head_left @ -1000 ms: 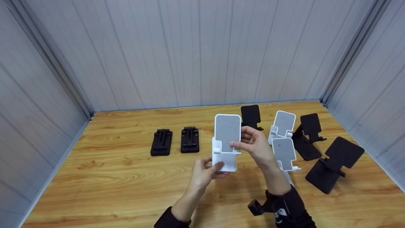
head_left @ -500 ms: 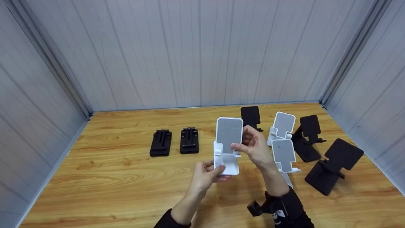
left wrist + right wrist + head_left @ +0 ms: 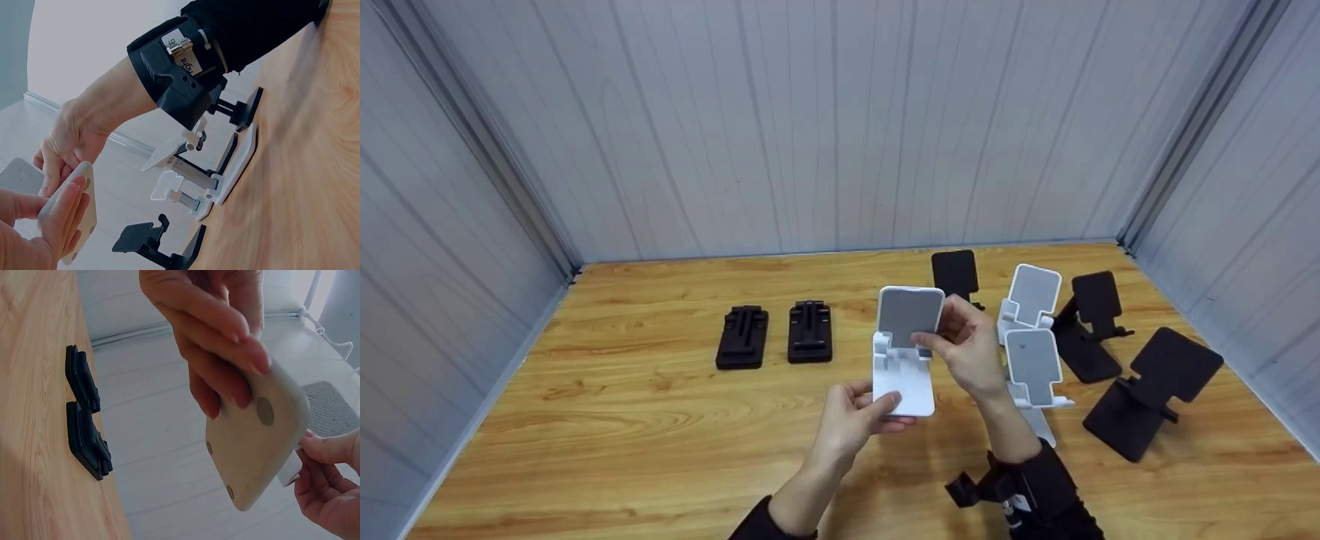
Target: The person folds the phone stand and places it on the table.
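Observation:
A white phone stand with a grey pad (image 3: 910, 319) is held up above the table between both hands. My left hand (image 3: 847, 420) grips its white base (image 3: 911, 384), thumb on top and fingers underneath. My right hand (image 3: 971, 349) pinches the lower right edge of the padded plate, thumb on its face. The plate leans up from the base at an angle, and the arm joining them is visible below it. Round feet show on the underside of the base (image 3: 253, 450) in the right wrist view.
Two folded black stands (image 3: 742, 337) (image 3: 810, 331) lie left of centre. To the right stand unfolded ones: white stands (image 3: 1035, 292) (image 3: 1033, 364) and black stands (image 3: 952, 271) (image 3: 1096, 300) (image 3: 1174, 364). Panel walls (image 3: 840, 135) enclose the wooden table (image 3: 660, 450) at back and sides.
The held stand's padded plate has tilted back from its base, uncovering more of the base and the arm. Both hands keep their grip and have shifted slightly to the right.

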`<action>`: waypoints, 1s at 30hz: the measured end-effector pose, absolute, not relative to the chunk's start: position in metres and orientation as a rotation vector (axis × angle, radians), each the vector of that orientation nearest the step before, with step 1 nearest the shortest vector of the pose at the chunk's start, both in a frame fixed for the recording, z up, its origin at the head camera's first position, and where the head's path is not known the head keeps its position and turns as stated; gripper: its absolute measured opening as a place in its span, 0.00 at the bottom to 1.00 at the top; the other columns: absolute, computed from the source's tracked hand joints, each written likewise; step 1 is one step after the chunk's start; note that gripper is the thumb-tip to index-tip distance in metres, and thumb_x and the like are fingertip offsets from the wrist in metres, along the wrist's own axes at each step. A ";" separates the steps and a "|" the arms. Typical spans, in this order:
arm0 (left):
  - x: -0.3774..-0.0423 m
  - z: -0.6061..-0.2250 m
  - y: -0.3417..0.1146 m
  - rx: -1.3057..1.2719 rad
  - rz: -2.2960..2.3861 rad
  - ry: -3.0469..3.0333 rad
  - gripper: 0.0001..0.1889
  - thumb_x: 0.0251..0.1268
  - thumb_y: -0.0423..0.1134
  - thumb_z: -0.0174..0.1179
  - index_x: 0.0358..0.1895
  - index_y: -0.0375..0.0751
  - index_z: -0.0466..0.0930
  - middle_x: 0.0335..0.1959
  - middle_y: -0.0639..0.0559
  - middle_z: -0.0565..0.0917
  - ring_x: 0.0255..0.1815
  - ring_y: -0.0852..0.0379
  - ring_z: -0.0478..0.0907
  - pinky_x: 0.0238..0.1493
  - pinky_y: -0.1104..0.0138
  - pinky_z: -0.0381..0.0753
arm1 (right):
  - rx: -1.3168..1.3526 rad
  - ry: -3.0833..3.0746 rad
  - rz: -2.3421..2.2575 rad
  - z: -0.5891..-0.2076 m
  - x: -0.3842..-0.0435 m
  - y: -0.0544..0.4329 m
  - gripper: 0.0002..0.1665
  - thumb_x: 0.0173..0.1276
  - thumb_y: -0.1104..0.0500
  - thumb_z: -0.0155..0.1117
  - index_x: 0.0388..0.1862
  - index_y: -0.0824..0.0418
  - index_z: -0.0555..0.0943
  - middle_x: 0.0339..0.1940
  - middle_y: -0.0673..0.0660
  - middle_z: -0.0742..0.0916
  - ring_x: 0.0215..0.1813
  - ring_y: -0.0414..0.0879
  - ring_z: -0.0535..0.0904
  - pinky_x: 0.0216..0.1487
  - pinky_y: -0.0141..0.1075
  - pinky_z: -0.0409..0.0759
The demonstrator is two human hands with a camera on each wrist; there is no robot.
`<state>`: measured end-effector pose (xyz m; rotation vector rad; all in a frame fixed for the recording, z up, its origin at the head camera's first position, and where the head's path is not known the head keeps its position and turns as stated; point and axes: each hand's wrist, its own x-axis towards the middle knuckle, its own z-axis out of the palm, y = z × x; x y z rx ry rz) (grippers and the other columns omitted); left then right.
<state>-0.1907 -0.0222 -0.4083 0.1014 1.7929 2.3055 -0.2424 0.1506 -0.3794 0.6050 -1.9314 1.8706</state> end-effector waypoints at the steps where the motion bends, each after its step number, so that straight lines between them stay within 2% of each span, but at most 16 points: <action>1: -0.191 -0.408 -0.022 0.099 2.303 1.795 0.19 0.77 0.21 0.56 0.63 0.07 0.71 0.50 0.16 0.86 0.34 0.51 0.94 0.39 0.69 0.96 | 0.607 -1.920 1.871 -0.380 -0.243 0.151 0.14 0.59 0.83 0.70 0.42 0.86 0.77 0.38 0.32 0.91 0.42 0.32 0.88 0.45 0.23 0.88; 9: -0.189 -0.410 -0.019 0.094 2.301 1.801 0.19 0.78 0.21 0.57 0.63 0.06 0.71 0.49 0.16 0.86 0.35 0.50 0.94 0.38 0.69 0.96 | 0.566 -1.888 1.811 -0.385 -0.247 0.151 0.11 0.57 0.85 0.71 0.37 0.86 0.77 0.36 0.29 0.91 0.41 0.28 0.87 0.42 0.20 0.86; 12: -0.188 -0.409 -0.019 0.085 2.296 1.800 0.19 0.78 0.21 0.57 0.63 0.06 0.71 0.49 0.17 0.87 0.35 0.51 0.94 0.39 0.68 0.96 | 0.545 -1.888 1.768 -0.387 -0.248 0.150 0.10 0.58 0.85 0.71 0.36 0.85 0.79 0.35 0.34 0.92 0.39 0.27 0.87 0.40 0.20 0.86; 14: -0.187 -0.408 -0.020 0.078 2.299 1.792 0.19 0.78 0.21 0.57 0.63 0.06 0.71 0.49 0.17 0.87 0.34 0.51 0.94 0.40 0.68 0.96 | 0.528 -1.897 1.724 -0.388 -0.249 0.150 0.10 0.58 0.85 0.72 0.35 0.84 0.80 0.34 0.43 0.94 0.38 0.27 0.87 0.39 0.20 0.86; 16: -0.187 -0.408 -0.020 0.072 2.308 1.781 0.19 0.79 0.21 0.56 0.63 0.06 0.71 0.49 0.17 0.87 0.34 0.52 0.94 0.40 0.68 0.96 | 0.517 -1.923 1.665 -0.388 -0.250 0.150 0.10 0.58 0.84 0.74 0.35 0.82 0.81 0.34 0.56 0.94 0.37 0.27 0.86 0.38 0.20 0.86; 20: -0.188 -0.409 -0.020 0.067 2.320 1.771 0.19 0.79 0.21 0.56 0.63 0.06 0.70 0.50 0.17 0.87 0.33 0.53 0.94 0.39 0.69 0.96 | 0.500 -2.029 1.548 -0.385 -0.248 0.152 0.11 0.59 0.81 0.76 0.39 0.80 0.83 0.36 0.75 0.90 0.36 0.26 0.83 0.40 0.20 0.85; 26: -0.191 -0.414 -0.018 0.066 2.306 1.781 0.20 0.78 0.21 0.56 0.63 0.06 0.69 0.50 0.16 0.86 0.33 0.54 0.94 0.38 0.69 0.96 | 0.474 -2.067 1.495 -0.374 -0.241 0.158 0.15 0.62 0.79 0.76 0.47 0.80 0.84 0.40 0.76 0.89 0.38 0.27 0.82 0.43 0.19 0.84; 30: -0.191 -0.417 -0.018 0.061 2.308 1.790 0.19 0.76 0.20 0.57 0.62 0.05 0.70 0.49 0.15 0.86 0.30 0.57 0.92 0.37 0.70 0.96 | 0.501 -2.000 1.415 -0.371 -0.237 0.159 0.16 0.62 0.80 0.75 0.49 0.81 0.85 0.41 0.76 0.89 0.40 0.28 0.81 0.45 0.18 0.83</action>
